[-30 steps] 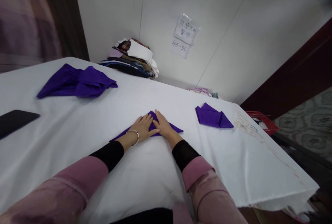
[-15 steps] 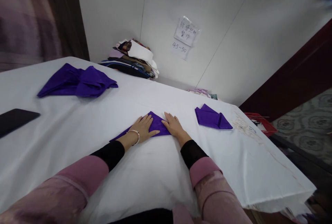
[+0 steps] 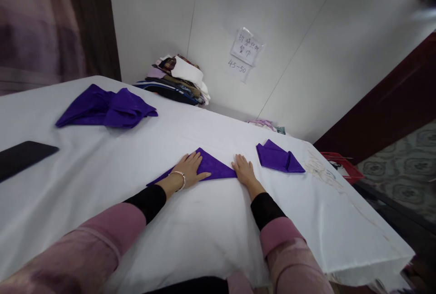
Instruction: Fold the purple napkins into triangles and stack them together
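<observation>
A purple cloth napkin point(image 3: 215, 167), folded into a flat triangle, lies on the white tablecloth point(image 3: 200, 221) with its peak pointing away from me. My left hand point(image 3: 189, 170) rests flat on its left half, fingers stretched out, covering part of it. At the triangle's right corner, my right hand point(image 3: 244, 169) lies palm down with its fingers extended, covering that tip. Farther right sits a smaller folded purple napkin point(image 3: 277, 157), apart from my right hand. Loosely crumpled purple cloth point(image 3: 105, 107) lies at the back left.
A dark flat object point(image 3: 25, 158) lies at the left. Beyond the far edge, a pile of folded clothes point(image 3: 179, 80) stands against the wall, under handwritten paper signs point(image 3: 245, 49). Past the right edge is a red basket point(image 3: 347, 167).
My right hand has slid right across the napkin to its right corner, uncovering more purple cloth. My left hand stays on the left half. The view has shifted slightly.
</observation>
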Demonstrator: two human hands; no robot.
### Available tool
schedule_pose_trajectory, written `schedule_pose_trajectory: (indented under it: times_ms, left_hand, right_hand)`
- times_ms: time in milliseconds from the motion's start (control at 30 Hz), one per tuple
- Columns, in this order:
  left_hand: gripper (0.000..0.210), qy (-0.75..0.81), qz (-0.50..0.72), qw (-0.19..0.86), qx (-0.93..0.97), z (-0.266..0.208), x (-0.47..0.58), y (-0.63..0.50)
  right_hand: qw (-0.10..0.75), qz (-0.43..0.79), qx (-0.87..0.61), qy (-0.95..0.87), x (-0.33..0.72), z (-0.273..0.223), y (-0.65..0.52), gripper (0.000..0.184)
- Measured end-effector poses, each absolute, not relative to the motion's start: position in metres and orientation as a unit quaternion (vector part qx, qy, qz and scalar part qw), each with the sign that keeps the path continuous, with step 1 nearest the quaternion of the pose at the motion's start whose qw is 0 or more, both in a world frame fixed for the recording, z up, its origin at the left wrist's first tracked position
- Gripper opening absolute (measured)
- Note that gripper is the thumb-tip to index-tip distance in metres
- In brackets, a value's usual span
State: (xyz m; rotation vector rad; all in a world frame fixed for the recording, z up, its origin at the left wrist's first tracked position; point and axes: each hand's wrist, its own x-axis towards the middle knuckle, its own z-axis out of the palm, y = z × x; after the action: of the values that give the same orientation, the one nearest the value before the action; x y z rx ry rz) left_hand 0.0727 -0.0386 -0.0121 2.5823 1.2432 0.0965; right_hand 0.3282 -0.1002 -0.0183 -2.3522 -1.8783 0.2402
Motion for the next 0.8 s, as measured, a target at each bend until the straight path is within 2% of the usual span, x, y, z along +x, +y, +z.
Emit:
schedule_pose_trajectory:
  times_ms: [100,267,400,667,800]
  left_hand:
    - [0.091,0.428,0.048,0.141,0.891,-0.015,0.073,-0.037]
    - [0.093,0.421,0.053,0.137,0.895,-0.02,0.073,-0.038]
    - [0.088,0.425,0.027,0.137,0.894,-0.014,0.073,-0.037]
    - [0.041,0.421,-0.021,0.104,0.901,0.023,0.083,-0.005]
    - [0.03,0.412,-0.016,0.071,0.908,0.022,0.092,0.01]
  right_hand:
    - [0.088,0.081,-0.79,-0.601,0.333,-0.018,-0.107,0.054]
    - [0.19,0.062,-0.769,-0.607,0.322,-0.014,-0.121,0.052]
    - [0.192,0.057,-0.71,-0.675,0.297,-0.009,-0.126,0.046]
    - [0.185,0.002,-0.702,-0.688,0.289,-0.015,-0.126,0.037]
    - [0.183,-0.009,-0.717,-0.672,0.295,-0.015,-0.127,0.035]
